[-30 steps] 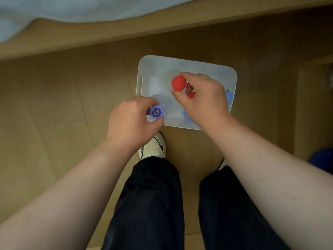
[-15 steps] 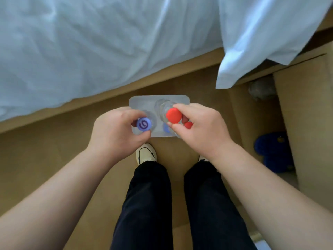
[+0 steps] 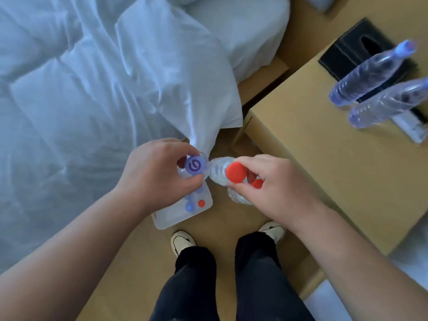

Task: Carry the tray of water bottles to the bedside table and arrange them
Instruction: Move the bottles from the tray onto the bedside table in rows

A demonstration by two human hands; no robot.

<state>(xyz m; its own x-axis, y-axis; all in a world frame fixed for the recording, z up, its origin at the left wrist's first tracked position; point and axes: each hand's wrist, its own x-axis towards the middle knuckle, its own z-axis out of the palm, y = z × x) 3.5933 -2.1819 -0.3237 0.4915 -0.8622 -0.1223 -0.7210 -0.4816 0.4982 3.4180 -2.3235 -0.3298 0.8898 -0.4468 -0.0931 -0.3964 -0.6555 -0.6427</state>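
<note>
My left hand [image 3: 155,173] grips a clear water bottle by its purple cap [image 3: 194,166]. My right hand [image 3: 271,188] holds two clear bottles at once, one with a large red cap [image 3: 236,173] and a second whose red cap [image 3: 257,183] peeks between my fingers. Both hands hover above the floor beside the bed. Below them, the white tray [image 3: 176,216] lies on the floor with a red-capped bottle [image 3: 201,203] and a blue-capped one [image 3: 190,206] still standing in it. The wooden bedside table [image 3: 324,163] is to the right, with two clear bottles [image 3: 368,72] on its far side.
A black tissue box [image 3: 352,47] and a white remote [image 3: 412,126] sit at the back of the bedside table. The bed with white duvet [image 3: 81,89] fills the left. My feet in white shoes [image 3: 183,242] stand on the wood floor just behind the tray.
Both hands have lifted their bottles up out of the tray, which now lies far below. My view has swung up and right, bringing the bedside table and its bottles into sight.
</note>
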